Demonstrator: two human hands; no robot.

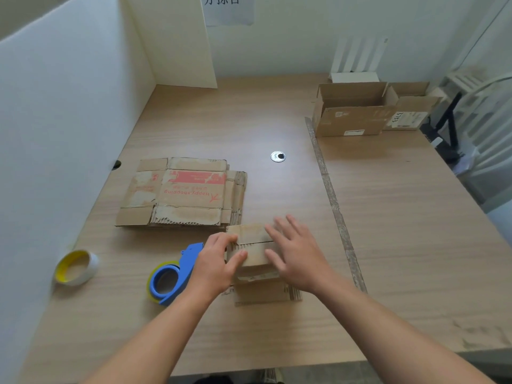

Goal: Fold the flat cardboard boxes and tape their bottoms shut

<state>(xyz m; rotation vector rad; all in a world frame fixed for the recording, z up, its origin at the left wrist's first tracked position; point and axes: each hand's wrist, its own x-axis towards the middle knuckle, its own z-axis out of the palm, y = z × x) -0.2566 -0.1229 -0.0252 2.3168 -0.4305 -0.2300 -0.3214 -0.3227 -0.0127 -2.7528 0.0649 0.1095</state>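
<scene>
Head view of a packing table. The left hand grips the left edge of a small cardboard box: its fingers curl over the top flaps and its thumb lies across the near flap. The right hand is spread flat, its fingers straight and apart, and covers the right side of the same box; whether the palm presses down cannot be told. The box stands on the table near its front edge, directly in front of the person, with two flaps meeting along a seam between the hands and further flaps splayed on the table below it.

Just left of the left hand, and partly behind its wrist, lies a blue tape dispenser loaded with a yellow-edged roll. Farther left, near the white partition, lies a loose tape roll with a yellow core. Behind the box, almost touching its far edge, is a stack of flat cardboard boxes; the top one bears red print reading "Happy shopping".

A round metal grommet sits in the tabletop beyond the stack. A worn strip of tape runs along the table to the right of the hands. At the far right corner stand two open erected boxes, side by side. A paper sign hangs on the back wall.
</scene>
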